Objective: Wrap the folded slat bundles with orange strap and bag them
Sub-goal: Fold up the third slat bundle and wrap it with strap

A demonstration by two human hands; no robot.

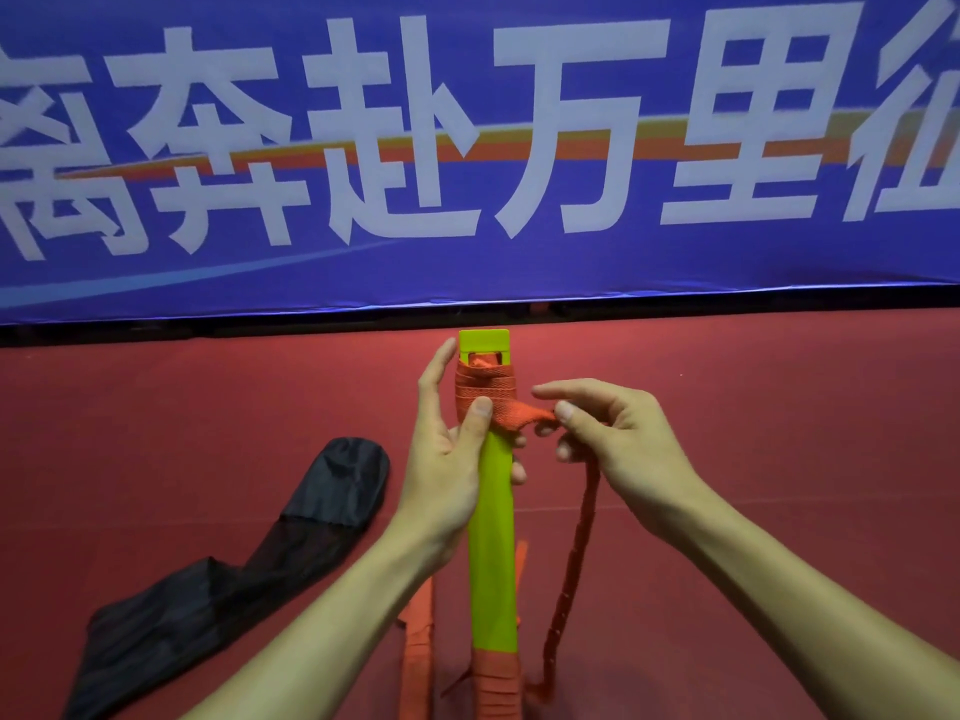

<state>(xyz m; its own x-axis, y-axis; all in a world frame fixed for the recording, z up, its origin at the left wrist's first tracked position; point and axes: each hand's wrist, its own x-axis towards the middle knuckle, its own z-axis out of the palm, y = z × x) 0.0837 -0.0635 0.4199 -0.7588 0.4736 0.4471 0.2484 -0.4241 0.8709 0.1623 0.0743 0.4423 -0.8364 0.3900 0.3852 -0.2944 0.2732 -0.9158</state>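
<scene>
**Strap pinched at the top of the green bundle**

A wide blue fabric banner with large white characters [519, 262] fills the upper half of the view. Its lower edge meets a flat red surface [779, 407] that carries everything else. Whether that surface is a floor or a tabletop cannot be told.

On the left of the red surface lies a long black fabric bag [234, 563], limp and creased, running from the lower left corner up towards the middle.

In the centre stands the lime-green slat bundle [491, 537], long and narrow, its far end pointing at the banner. The woven orange strap [483, 389] is wound several turns round the bundle just below its slotted top end. More orange turns cover the near end at the bottom edge of the view. A loose tail of the strap [576, 563] hangs from the right hand down to the surface.

Just left of the bundle's lower part lies a narrow orange-wrapped piece [418, 641], partly hidden by the left forearm.

The left hand [447, 459] has its grip closed round the bundle, with the thumb pressing the strap against the front and the fingertips showing behind the right edge. The right hand [618, 444], just beside the bundle, pinches the strap between its thumb and curled fingers.
</scene>
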